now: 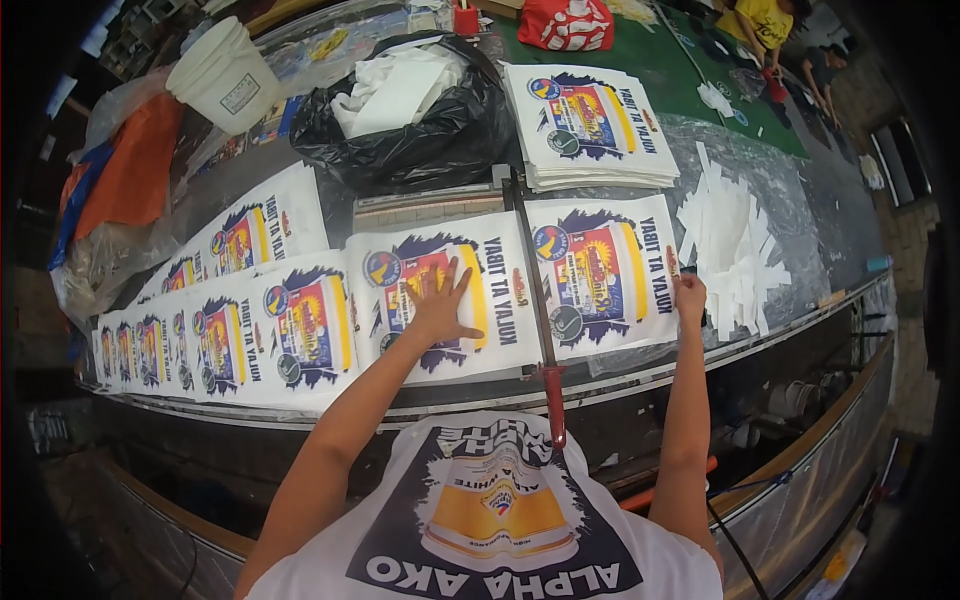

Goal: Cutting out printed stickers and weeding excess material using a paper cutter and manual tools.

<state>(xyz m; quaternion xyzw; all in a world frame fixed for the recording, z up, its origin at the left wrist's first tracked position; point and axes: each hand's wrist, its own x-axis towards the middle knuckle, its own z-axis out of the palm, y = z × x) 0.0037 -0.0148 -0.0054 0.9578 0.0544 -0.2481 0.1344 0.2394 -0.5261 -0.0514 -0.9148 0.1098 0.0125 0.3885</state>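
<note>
My left hand lies flat with fingers spread on a long white printed fabric-like strip, which carries repeated colourful paint-bucket designs. Across the strip runs the dark arm of a lever cutter, lowered, its red handle pointing toward me. On the cutter's right side is a printed panel; whether it is severed from the strip is hidden under the arm. My right hand is closed in a pinch at this panel's right edge.
Beyond the panel sits a stack of printed sheets. White offcut strips are heaped at right. A black plastic bag of white scraps and a white bucket stand farther back. Another person in yellow is at the far right.
</note>
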